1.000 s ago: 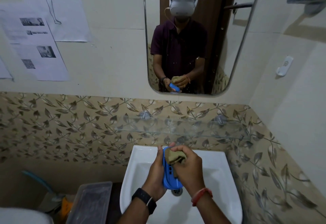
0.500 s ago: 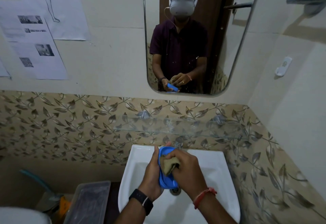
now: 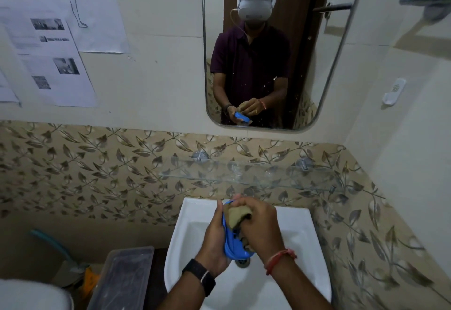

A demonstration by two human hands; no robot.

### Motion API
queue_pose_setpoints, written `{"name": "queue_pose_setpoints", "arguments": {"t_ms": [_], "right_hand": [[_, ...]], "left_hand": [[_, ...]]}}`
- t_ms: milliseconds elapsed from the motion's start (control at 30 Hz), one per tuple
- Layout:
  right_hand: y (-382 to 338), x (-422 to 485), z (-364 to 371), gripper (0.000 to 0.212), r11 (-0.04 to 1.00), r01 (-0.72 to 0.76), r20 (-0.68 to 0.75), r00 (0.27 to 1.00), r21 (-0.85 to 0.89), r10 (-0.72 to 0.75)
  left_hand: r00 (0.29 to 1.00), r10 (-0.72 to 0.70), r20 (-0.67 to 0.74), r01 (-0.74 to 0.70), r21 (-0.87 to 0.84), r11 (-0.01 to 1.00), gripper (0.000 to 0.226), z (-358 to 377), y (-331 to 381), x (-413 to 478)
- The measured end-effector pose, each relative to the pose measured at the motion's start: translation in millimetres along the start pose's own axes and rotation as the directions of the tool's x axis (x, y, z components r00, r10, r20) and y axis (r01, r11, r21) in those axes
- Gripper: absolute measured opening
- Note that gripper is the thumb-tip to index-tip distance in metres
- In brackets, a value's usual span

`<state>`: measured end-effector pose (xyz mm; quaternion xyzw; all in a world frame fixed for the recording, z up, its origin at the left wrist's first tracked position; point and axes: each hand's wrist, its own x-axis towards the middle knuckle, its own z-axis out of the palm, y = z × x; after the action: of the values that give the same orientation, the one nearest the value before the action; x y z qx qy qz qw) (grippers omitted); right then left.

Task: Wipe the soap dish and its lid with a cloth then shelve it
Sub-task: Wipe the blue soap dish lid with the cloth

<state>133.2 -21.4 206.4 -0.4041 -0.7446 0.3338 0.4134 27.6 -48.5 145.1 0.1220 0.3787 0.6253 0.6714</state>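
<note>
Over the white sink (image 3: 300, 236), my left hand (image 3: 214, 241) grips a blue soap dish part (image 3: 233, 248), held on edge. Whether it is the dish or the lid I cannot tell. My right hand (image 3: 261, 229) presses a folded tan cloth (image 3: 235, 217) against its inner face, near the top end. Both hands hide most of the blue piece. A clear glass shelf (image 3: 249, 175) is fixed to the leaf-patterned tiles just above the sink. No second blue part is visible.
A mirror (image 3: 263, 48) above the shelf reflects a person in a headset. The sink drain (image 3: 242, 262) lies below my hands. A clear plastic tub (image 3: 122, 278) stands left of the sink. Papers (image 3: 51, 58) are taped to the left wall. A corner wall rises on the right.
My right hand has slid the cloth up along the blue piece from its middle toward the top end. My left hand keeps its grip, and the piece stays over the sink.
</note>
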Motion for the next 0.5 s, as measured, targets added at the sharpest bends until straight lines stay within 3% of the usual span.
{"name": "queue_pose_setpoints", "arguments": {"t_ms": [67,167,233,333,500], "right_hand": [[2,-5,-2,0.044,0.998,0.03,0.143,0.989,-0.062,-0.021],[5,-18,-11,0.034,0.991,0.094,0.458,0.888,-0.094,-0.04],[5,-17,-17,0.026,0.989,0.116,0.534,0.844,-0.091,-0.05],[1,-8,-14,0.03,0.981,0.155,0.484,0.871,-0.117,-0.08],[-7,10,-3,0.034,0.947,0.267,0.257,0.942,-0.181,-0.216]], "left_hand": [[1.0,0.023,0.005,-0.023,-0.001,1.0,0.061,-5,4,0],[0.998,0.056,0.008,-0.056,-0.044,0.997,0.06,-15,11,3],[0.998,0.055,0.022,-0.053,-0.087,0.995,0.061,-19,8,5],[0.999,0.036,0.008,-0.035,-0.146,0.989,0.06,-18,3,6],[1.0,0.025,-0.016,-0.027,-0.118,0.993,0.066,-12,-4,4]]}}
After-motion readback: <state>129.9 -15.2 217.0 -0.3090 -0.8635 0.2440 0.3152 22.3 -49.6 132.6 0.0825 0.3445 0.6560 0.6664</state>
